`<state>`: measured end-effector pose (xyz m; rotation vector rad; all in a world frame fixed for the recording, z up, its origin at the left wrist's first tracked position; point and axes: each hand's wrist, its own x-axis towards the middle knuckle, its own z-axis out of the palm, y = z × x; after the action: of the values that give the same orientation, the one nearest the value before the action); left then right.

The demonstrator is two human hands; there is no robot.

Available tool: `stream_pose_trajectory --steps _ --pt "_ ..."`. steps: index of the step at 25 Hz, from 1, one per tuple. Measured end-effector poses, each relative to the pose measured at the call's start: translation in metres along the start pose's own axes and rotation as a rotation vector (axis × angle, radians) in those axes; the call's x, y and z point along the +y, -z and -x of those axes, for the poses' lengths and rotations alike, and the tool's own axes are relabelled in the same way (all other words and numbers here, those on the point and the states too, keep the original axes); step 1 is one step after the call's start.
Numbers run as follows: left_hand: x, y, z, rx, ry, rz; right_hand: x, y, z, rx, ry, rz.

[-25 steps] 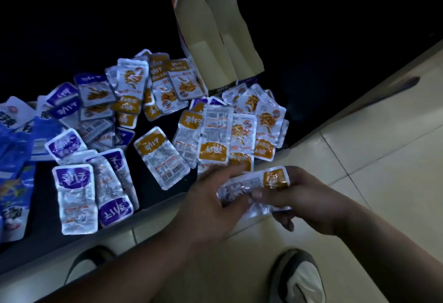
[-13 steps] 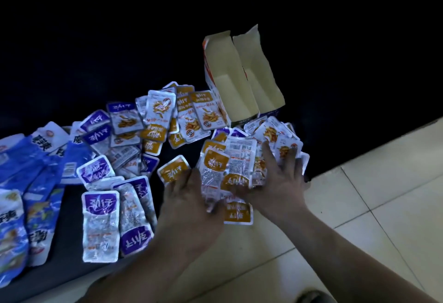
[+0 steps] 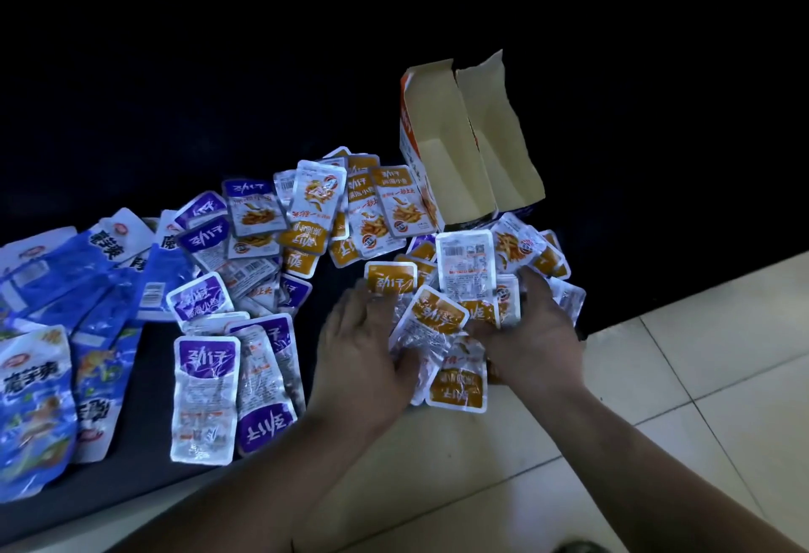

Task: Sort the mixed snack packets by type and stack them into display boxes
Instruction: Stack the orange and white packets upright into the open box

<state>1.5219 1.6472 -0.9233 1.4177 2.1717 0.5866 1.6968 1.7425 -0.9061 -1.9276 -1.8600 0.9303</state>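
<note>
Small orange-labelled snack packets [image 3: 464, 272] lie heaped on the dark table [image 3: 144, 469] near its front edge. My left hand [image 3: 363, 351] rests on the heap's left side, its fingers spread over the packets. On the right side my right hand [image 3: 532, 325] presses in with straight fingers. Between the hands, one orange packet [image 3: 457, 388] overhangs the table edge. Behind the heap stands an open cardboard display box [image 3: 442, 158] with its flaps up and nothing visible inside. Purple-labelled packets [image 3: 205, 390] lie to the left.
Large blue snack bags [image 3: 39, 399] cover the table's left end. More orange and purple packets [image 3: 315, 202] are mixed in the middle, left of the box. A pale tiled floor [image 3: 700, 377] runs below and to the right of the table edge. The background is dark.
A second ago both hands held a small stack of orange packets over the floor. They have moved up onto the heap on the table, and now bracket it from both sides.
</note>
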Motion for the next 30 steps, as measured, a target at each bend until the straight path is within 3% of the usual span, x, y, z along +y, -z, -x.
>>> stream_pose_trajectory --steps 3,6,9,14,18,20,23,25,28,30 --pt "0.001 -0.005 -0.003 -0.039 0.106 -0.096 -0.009 0.002 0.007 -0.039 0.010 -0.177" --pt "0.015 -0.008 -0.004 0.052 0.085 -0.012 -0.017 -0.005 0.015 -0.167 -0.057 -0.385" --pt "0.023 -0.006 -0.010 0.140 0.073 0.064 -0.020 -0.010 0.015 -0.181 -0.052 -0.478" --pt "0.036 0.011 -0.016 0.121 0.137 0.683 -0.039 -0.017 0.009 -0.171 -0.105 -0.600" --pt "0.041 0.043 -0.017 0.217 0.205 0.786 -0.049 -0.007 0.007 -0.103 -0.137 -0.692" --pt "0.040 0.052 -0.015 0.211 0.252 0.903 -0.057 -0.001 0.013 -0.153 -0.106 -0.751" --pt "0.047 0.063 -0.003 0.036 0.321 1.222 -0.071 -0.014 0.031 -0.329 -0.031 -0.753" --pt "0.050 0.068 0.009 0.000 0.311 1.251 -0.080 -0.028 0.042 -0.374 -0.007 -0.729" --pt "0.034 0.075 0.018 0.150 0.304 1.049 -0.103 -0.047 0.055 -0.371 0.028 -0.707" --pt "0.017 0.083 0.019 0.157 0.302 0.983 -0.116 -0.059 0.065 -0.392 0.078 -0.666"
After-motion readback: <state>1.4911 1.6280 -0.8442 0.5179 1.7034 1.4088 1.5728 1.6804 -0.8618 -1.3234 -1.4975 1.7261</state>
